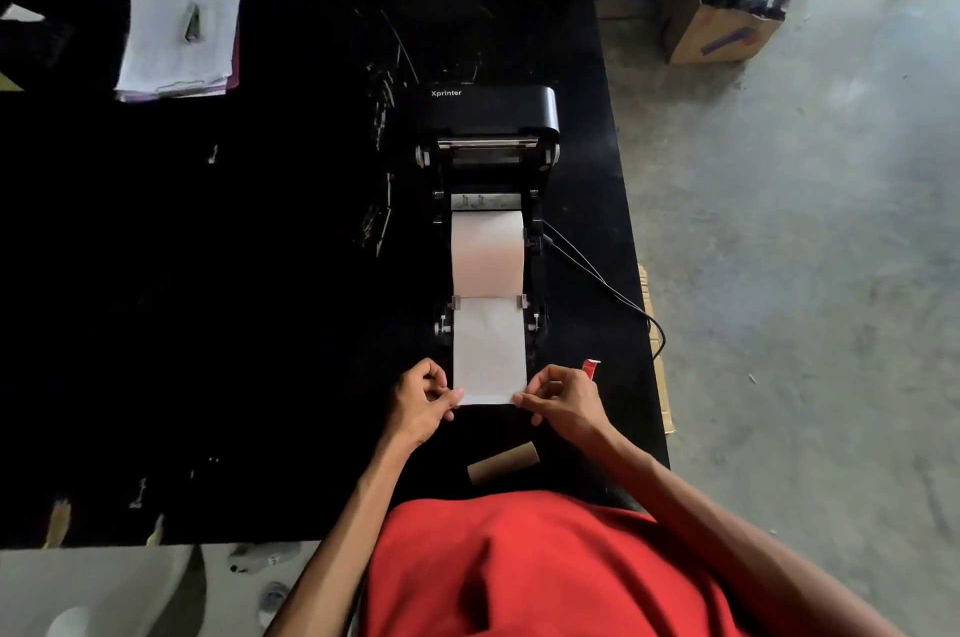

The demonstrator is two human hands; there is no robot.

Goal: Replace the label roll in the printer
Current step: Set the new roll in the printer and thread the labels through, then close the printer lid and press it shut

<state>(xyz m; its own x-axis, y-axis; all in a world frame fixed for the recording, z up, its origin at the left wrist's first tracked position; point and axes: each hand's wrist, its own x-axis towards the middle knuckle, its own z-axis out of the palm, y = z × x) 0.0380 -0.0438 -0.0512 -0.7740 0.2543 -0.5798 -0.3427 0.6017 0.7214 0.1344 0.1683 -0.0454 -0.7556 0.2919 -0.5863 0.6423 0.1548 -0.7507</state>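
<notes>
Both hands, left hand (422, 401) and right hand (562, 400), pinch blank white, seemingly unprinted label strip (489, 350).

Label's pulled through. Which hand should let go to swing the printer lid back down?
Probably right. Both hands pinch the label strip at its near corners, left hand and right hand. The open lid is offset toward the right side, nearer that hand; the left can keep the strip taut.
</notes>
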